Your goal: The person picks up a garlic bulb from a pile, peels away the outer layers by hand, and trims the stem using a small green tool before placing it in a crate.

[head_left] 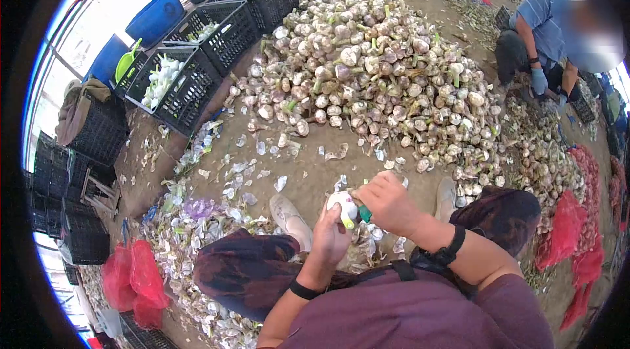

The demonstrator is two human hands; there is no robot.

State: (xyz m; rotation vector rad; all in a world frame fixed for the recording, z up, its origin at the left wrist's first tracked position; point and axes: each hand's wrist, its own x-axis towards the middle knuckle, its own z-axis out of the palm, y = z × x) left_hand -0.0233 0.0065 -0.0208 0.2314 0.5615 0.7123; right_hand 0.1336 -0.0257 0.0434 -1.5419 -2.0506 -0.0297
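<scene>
My left hand [331,236] grips a white garlic bulb [342,203] with a pale green stem stub. My right hand [387,203] is closed around a small tool with a teal handle [363,214], pressed against the bulb. Both hands are held over my knees, above the ground. A big heap of unpeeled garlic bulbs [367,60] lies straight ahead, beyond my shoes [291,219]. Peeled skins and cut stems [197,231] are strewn at my left.
Black plastic crates [197,80] stand at the left, some holding cleaned white garlic. Blue barrels [157,17] line the back left. Red mesh sacks [134,283] lie at lower left and at the right. Another person in a blue shirt [545,27] crouches at the upper right.
</scene>
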